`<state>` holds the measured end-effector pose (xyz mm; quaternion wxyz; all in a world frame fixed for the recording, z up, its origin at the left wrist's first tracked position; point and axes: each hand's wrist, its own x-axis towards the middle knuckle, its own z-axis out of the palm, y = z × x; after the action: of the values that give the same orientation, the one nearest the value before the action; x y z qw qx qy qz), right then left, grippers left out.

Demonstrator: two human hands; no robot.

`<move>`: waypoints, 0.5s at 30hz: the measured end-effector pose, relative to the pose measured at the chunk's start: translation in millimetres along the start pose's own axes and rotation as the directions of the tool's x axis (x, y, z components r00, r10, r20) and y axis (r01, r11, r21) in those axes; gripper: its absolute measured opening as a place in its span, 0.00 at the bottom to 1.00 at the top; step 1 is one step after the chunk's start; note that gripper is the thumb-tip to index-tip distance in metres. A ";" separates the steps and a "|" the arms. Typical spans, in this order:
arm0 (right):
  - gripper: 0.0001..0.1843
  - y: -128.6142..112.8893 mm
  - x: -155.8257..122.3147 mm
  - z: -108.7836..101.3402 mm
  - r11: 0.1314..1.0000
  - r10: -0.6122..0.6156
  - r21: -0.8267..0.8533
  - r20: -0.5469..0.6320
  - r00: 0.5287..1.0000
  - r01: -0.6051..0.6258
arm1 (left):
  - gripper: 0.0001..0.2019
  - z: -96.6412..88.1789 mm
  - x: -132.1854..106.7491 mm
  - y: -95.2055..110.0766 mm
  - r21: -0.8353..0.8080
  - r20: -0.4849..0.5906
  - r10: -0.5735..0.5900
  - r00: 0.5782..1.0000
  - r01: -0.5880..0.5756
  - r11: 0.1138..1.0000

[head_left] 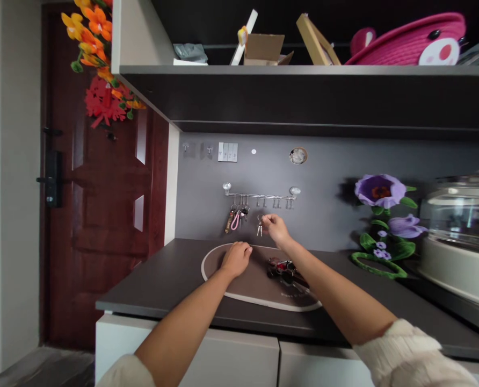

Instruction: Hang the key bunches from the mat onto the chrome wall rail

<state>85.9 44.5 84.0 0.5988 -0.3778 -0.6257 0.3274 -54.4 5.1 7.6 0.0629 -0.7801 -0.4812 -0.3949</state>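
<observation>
My right hand (277,230) pinches a ring with small silver keys (259,228) hanging from it, just below a metal hook rail (259,196) on the wall. Several hooks on the rail's right part are bare. On its left hooks hang other key sets, one with a pink strap (235,220) and one with a brown-gold fob (229,221). My left hand (237,259) is closed over the brown mat (239,287), its fingers curled under, so anything inside is hidden. A pile of keys (287,272) with dark and red parts lies on the mat, partly behind my right forearm.
Purple artificial flowers (380,191) and a white appliance with a clear cover (461,242) stand to the right on the counter (159,277). An overhead shelf (304,70) holds a cardboard box (263,49) and a pink basket (412,40). A dark red door (102,226) is at left.
</observation>
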 end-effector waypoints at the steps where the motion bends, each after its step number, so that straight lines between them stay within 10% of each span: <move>1: 0.04 -1.4 4.7 1.3 1.000 0.012 0.002 -0.020 1.000 -0.012 | 0.14 0.2 0.4 0.0 0.003 0.001 0.001 1.000 -0.001 1.000; 15: 0.10 -1.1 72.9 26.4 0.983 -0.029 -0.182 -0.308 0.951 -0.029 | 0.13 1.4 1.3 -1.0 -0.019 0.010 -0.012 1.000 0.012 1.000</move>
<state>59.7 108.2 119.7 0.6518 -0.4782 -0.5519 0.2046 -54.1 7.2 7.2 0.0508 -0.7797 -0.4824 -0.3959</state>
